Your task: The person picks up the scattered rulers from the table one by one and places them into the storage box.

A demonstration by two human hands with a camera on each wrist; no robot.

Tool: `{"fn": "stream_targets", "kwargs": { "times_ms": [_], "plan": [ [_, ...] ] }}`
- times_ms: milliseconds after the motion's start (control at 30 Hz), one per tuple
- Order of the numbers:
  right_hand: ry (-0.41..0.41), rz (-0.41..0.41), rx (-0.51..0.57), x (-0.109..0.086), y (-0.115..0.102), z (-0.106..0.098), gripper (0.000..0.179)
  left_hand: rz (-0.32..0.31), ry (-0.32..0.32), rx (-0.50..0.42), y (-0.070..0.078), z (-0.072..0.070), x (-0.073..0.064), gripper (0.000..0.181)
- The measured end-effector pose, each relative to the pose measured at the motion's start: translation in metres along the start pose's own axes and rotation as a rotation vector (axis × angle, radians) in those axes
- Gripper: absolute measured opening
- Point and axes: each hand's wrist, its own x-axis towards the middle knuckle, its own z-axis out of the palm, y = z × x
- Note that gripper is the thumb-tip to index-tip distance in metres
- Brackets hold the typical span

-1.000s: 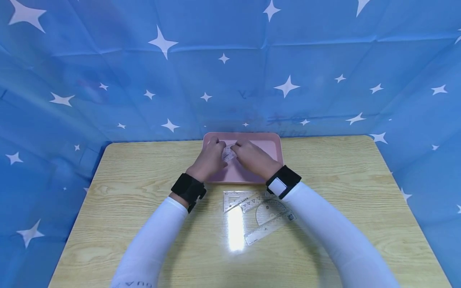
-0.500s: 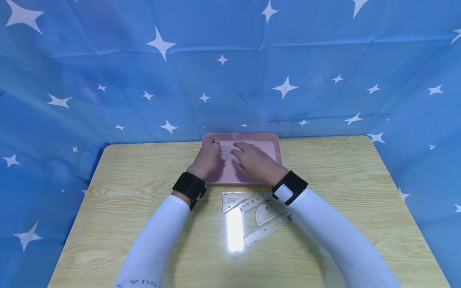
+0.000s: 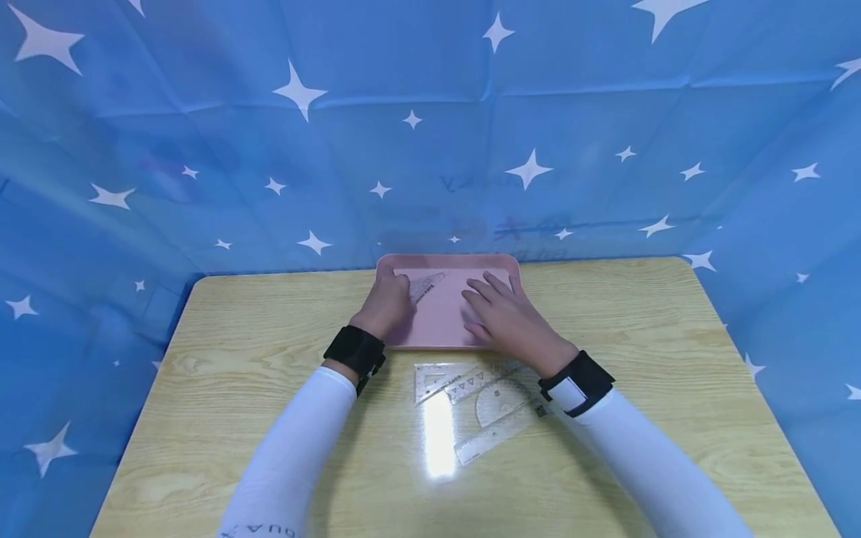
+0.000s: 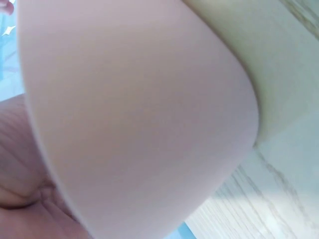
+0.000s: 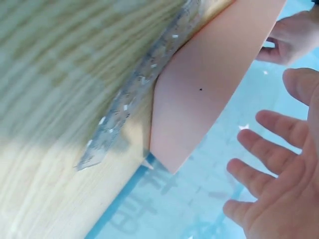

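In the head view my left hand point(image 3: 389, 305) is over the left side of a pink tray point(image 3: 444, 329), its fingers curled. A clear plastic set square point(image 3: 427, 285) with dark markings juts out to the right from its fingers, pointed end toward the tray's middle; the rest is hidden by the hand. My right hand point(image 3: 511, 321) is over the tray's right side, fingers spread and nothing in them. The right wrist view shows those straight, parted fingers beside the tray's wall point(image 5: 199, 89). In the left wrist view the tray's outer wall point(image 4: 149, 119) covers most of the hand.
In front of the tray, on the wooden table point(image 3: 269, 359), clear drawing tools lie overlapping: another set square point(image 3: 430, 379), a protractor point(image 3: 494, 403) and a straight ruler point(image 3: 494, 437). A blue star-patterned curtain point(image 3: 430, 202) stands right behind the tray.
My right hand has let go of the set square and moved right, its fingers spreading. The left hand stays at the tray's left side with the set square, which now shows more.
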Motion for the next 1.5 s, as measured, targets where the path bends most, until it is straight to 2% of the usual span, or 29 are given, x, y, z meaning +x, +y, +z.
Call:
{"fn": "stream_targets", "kwargs": {
  "times_ms": [133, 300, 433, 633, 833, 967, 1200, 1367, 1500],
  "plan": [
    [0.023, 0.023, 0.009, -0.014, 0.005, 0.0, 0.049, -0.023, -0.009, -0.011, 0.0, 0.002, 0.001, 0.02],
    [0.033, 0.057, -0.002, -0.033, 0.012, 0.002, 0.05, -0.01, 0.011, 0.014, 0.0, 0.005, 0.002, 0.019],
    [0.065, 0.055, -0.005, -0.046, 0.014, 0.004, 0.049, -0.023, 0.013, 0.032, -0.001, 0.007, 0.003, 0.021],
    [0.121, 0.043, -0.009, -0.055, 0.014, 0.006, 0.047, -0.042, -0.003, 0.022, -0.003, 0.01, 0.003, 0.023],
    [0.131, 0.032, 0.056, -0.062, 0.01, 0.008, 0.045, -0.057, -0.011, 0.003, -0.003, 0.012, 0.005, 0.026],
    [0.21, -0.038, 0.097, -0.064, 0.005, 0.01, 0.04, -0.066, -0.021, 0.002, -0.004, 0.012, 0.006, 0.027],
    [0.406, -0.301, 0.215, -0.067, -0.009, 0.016, 0.031, -0.076, -0.019, -0.007, -0.004, 0.013, 0.004, 0.029],
    [0.416, -0.368, 0.265, -0.07, -0.019, 0.018, 0.035, -0.064, 0.008, -0.002, -0.002, 0.012, 0.002, 0.044],
    [0.397, -0.379, 0.277, -0.073, -0.025, 0.021, 0.031, -0.026, 0.033, -0.008, 0.002, 0.007, -0.004, 0.042]
  ]
}}
